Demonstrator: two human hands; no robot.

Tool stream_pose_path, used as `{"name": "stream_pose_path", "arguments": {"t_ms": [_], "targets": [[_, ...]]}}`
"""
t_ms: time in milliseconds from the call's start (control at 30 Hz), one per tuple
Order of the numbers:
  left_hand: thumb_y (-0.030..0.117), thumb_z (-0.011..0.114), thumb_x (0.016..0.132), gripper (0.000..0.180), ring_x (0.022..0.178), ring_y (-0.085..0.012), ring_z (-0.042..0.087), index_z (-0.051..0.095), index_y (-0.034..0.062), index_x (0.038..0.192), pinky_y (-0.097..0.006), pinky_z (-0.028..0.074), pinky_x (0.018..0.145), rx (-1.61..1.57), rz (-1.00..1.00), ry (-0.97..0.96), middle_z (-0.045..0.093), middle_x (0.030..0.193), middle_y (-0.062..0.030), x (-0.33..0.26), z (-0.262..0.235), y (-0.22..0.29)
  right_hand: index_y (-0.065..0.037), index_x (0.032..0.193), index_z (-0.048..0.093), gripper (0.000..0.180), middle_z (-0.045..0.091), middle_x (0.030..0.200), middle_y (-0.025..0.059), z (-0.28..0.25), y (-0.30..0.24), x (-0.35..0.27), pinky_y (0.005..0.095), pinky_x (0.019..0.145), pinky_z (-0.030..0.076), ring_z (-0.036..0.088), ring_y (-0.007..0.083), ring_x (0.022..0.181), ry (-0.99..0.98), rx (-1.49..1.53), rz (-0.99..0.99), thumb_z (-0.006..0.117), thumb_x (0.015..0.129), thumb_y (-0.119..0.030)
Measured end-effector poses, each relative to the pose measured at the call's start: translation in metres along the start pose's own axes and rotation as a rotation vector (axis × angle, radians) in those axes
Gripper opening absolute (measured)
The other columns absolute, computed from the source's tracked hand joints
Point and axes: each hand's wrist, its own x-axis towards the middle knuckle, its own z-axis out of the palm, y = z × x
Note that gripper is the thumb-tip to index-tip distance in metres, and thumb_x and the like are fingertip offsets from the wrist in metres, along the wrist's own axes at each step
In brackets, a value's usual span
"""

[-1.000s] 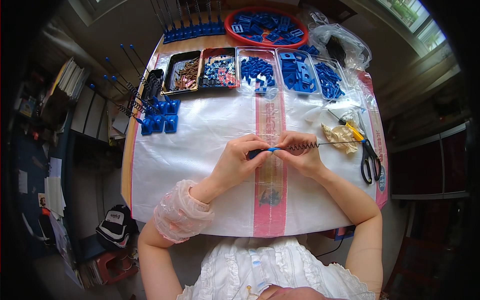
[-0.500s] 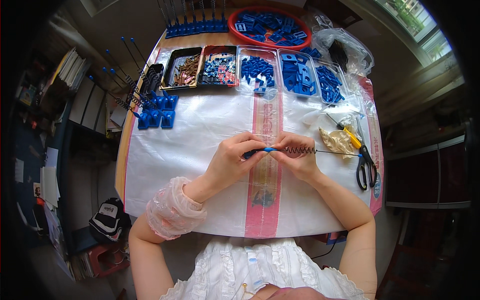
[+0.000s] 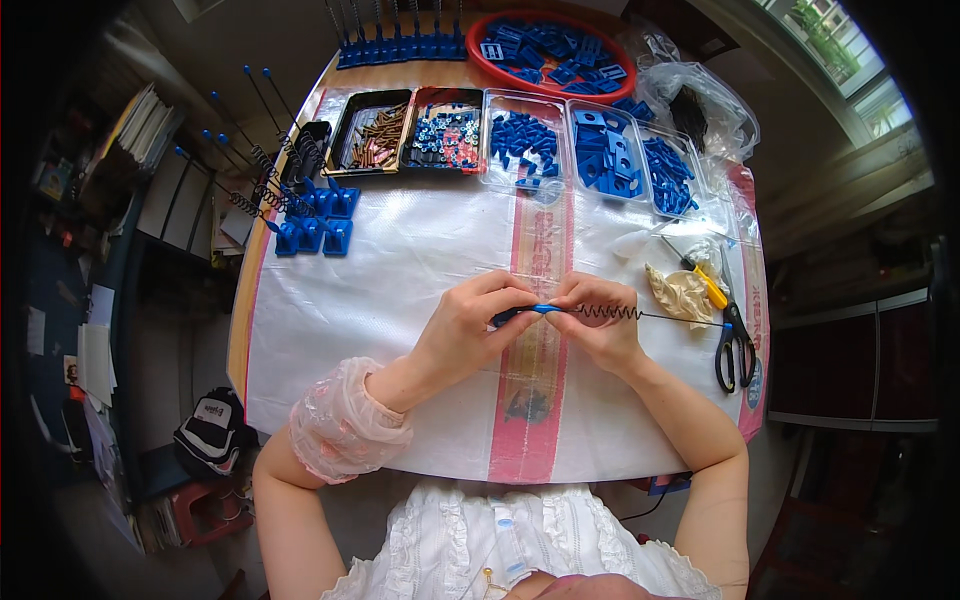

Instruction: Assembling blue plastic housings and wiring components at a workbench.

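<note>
Above the middle of the table, my left hand (image 3: 478, 318) is closed on a small blue plastic part (image 3: 544, 308), pinched between thumb and fingers. My right hand (image 3: 602, 322) pinches a black coiled spring wire (image 3: 628, 313) where it meets the blue part. The wire runs straight out to the right and ends in a blue tip beside the scissors. My fingertips nearly touch at the joint and hide most of it. On the left stand finished-looking blue bases (image 3: 313, 235) with upright black spring wires.
Trays of brass screws (image 3: 378, 140), nuts (image 3: 440, 138), blue caps (image 3: 522, 145), blue plates (image 3: 608, 160) and blue pegs (image 3: 668, 178) line the back. Behind them is a red basin (image 3: 628, 80). Black-handled scissors (image 3: 737, 350), a yellow-handled tool (image 3: 714, 290) and crumpled paper (image 3: 678, 296) lie right.
The whole view has shifted slightly. Both hands keep their pinch on the blue part and spring wire, with the fingertips turned only a little.
</note>
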Motion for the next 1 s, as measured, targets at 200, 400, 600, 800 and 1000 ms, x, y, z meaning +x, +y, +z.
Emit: {"name": "stream_pose_path", "arguments": {"t_ms": [200, 400, 600, 800, 1000], "targets": [[0.000, 0.075, 0.086, 0.017, 0.075, -0.0150, 0.066, 0.075, 0.0014, 0.102, -0.027, 0.052, 0.062, -0.084, -0.113, -0.039, 0.068, 0.094, -0.0066, -0.0001, -0.0016, 0.0018, 0.004, 0.089, 0.068, 0.010, 0.065, 0.092, 0.0069, 0.0006, 0.0022, -0.0009, 0.0209, 0.063, 0.047, 0.061, 0.0077, 0.079, 0.028, 0.015, 0.021, 0.073, 0.085, 0.011], [0.000, 0.075, 0.086, 0.016, 0.075, -0.0143, 0.065, 0.075, 0.0012, 0.102, -0.026, 0.051, 0.062, -0.073, -0.090, -0.030, 0.068, 0.092, -0.0065, 0.0001, -0.0008, 0.0011, 0.004, 0.090, 0.067, 0.010, 0.065, 0.093, 0.0066, -0.0018, 0.0035, -0.0010, 0.0207, 0.063, 0.048, 0.061, 0.0072, 0.080, -0.002, -0.011, 0.009, 0.073, 0.085, 0.010], [0.000, 0.074, 0.087, 0.015, 0.072, -0.0131, 0.065, 0.075, 0.0009, 0.101, -0.025, 0.051, 0.060, -0.092, -0.102, -0.036, 0.068, 0.092, -0.0063, -0.0002, -0.0004, -0.0001, 0.004, 0.090, 0.068, 0.009, 0.065, 0.092, 0.0065, 0.0012, 0.0028, -0.0009, 0.0210, 0.063, 0.047, 0.060, 0.0074, 0.079, 0.027, 0.045, 0.010, 0.073, 0.086, 0.010], [-0.001, 0.071, 0.089, 0.013, 0.074, -0.0101, 0.066, 0.074, -0.0020, 0.102, -0.022, 0.053, 0.057, -0.205, -0.209, -0.102, 0.068, 0.092, -0.0062, -0.0002, -0.0017, -0.0011, 0.004, 0.090, 0.068, 0.009, 0.064, 0.091, 0.0062, -0.0003, 0.0032, -0.0005, 0.0214, 0.064, 0.046, 0.059, 0.0076, 0.079, 0.001, 0.003, 0.012, 0.073, 0.086, 0.010], [0.002, 0.069, 0.092, 0.013, 0.078, -0.0066, 0.064, 0.074, -0.0009, 0.103, -0.020, 0.058, 0.059, -0.336, -0.334, -0.153, 0.066, 0.093, -0.0030, -0.0006, -0.0021, -0.0029, 0.004, 0.089, 0.068, 0.009, 0.064, 0.088, 0.0049, -0.0008, 0.0025, -0.0006, 0.0215, 0.062, 0.044, 0.058, 0.0068, 0.078, -0.010, -0.061, 0.021, 0.074, 0.085, 0.008]]}}
